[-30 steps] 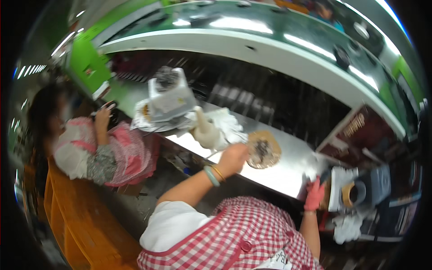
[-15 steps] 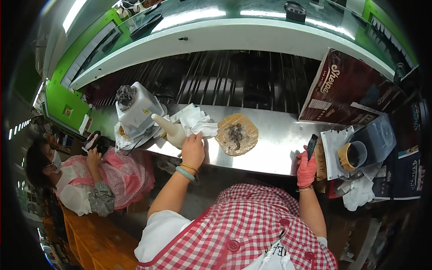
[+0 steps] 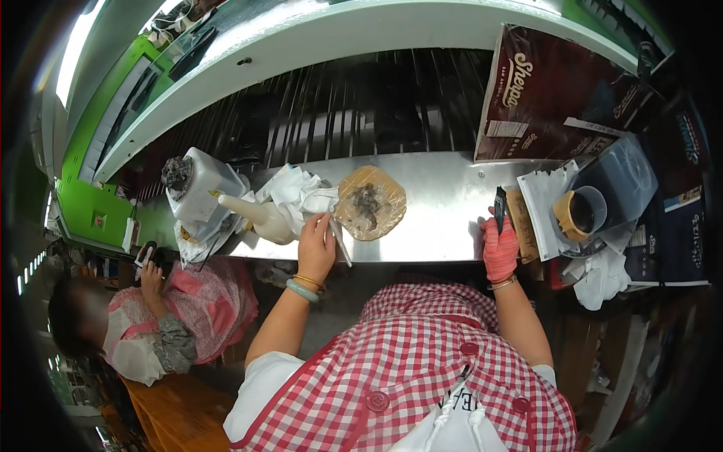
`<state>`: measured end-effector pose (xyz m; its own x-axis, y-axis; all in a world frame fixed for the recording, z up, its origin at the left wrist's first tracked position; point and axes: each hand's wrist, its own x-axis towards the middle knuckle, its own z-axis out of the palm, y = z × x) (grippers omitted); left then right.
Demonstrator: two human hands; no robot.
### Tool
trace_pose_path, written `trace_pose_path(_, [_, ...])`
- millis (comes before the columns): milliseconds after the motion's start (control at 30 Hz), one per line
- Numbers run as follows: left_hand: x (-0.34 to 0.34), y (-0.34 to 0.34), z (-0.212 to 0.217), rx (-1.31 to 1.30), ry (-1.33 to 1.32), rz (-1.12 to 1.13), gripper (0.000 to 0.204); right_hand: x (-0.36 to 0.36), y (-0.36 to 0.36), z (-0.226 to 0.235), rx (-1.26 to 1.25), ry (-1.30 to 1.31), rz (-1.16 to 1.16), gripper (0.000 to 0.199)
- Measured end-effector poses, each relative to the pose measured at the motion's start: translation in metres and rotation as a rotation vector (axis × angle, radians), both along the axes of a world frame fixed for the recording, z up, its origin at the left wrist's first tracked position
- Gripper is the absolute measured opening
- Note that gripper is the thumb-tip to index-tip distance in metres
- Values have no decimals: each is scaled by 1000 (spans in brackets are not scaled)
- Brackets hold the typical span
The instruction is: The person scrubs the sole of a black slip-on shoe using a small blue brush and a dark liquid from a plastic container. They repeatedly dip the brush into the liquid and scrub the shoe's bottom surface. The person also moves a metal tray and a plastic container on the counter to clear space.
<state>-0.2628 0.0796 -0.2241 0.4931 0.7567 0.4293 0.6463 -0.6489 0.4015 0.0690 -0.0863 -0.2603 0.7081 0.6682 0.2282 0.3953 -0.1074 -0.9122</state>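
A round thin flatbread (image 3: 370, 202) with a dark filling in its middle lies on the steel counter (image 3: 440, 218). My left hand (image 3: 316, 247), bare with bracelets at the wrist, grips a thin flat tool whose tip rests at the flatbread's near left edge. White crumpled paper (image 3: 295, 192) lies just beyond that hand. My right hand (image 3: 500, 248), in a red glove, rests on the counter's near edge with a dark narrow tool (image 3: 499, 207) upright in its fingers, right of the flatbread.
A cream squeeze bottle (image 3: 254, 215) lies on its side left of the paper, beside a white box (image 3: 197, 188). A brown cup (image 3: 577, 212) and clear tub (image 3: 621, 177) stand at right. A dark grill (image 3: 354, 113) runs behind. A seated person (image 3: 158, 324) is at left.
The view has swung so the counter sits more level and central. My left hand has shifted right from the bottle and paper to the flatbread's edge. My right hand stays at the counter edge.
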Motion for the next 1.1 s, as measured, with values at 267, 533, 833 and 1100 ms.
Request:
trace_pose_path(267, [12,34,30,26,71,107,41,-1,-1,3,-34,-10,-4,29])
trace_pose_path(533, [-24,57,5,181,85,169,18,-3,1,11,-79,-110,-15,31])
trace_pose_path(833, [5,56,-3,54,26,61,22,-4,1,8,-55,-77,-41,30])
trace_pose_path(1100, [2,50,9,210,150,326,18,-3,-2,8,-82,-71,-46,28])
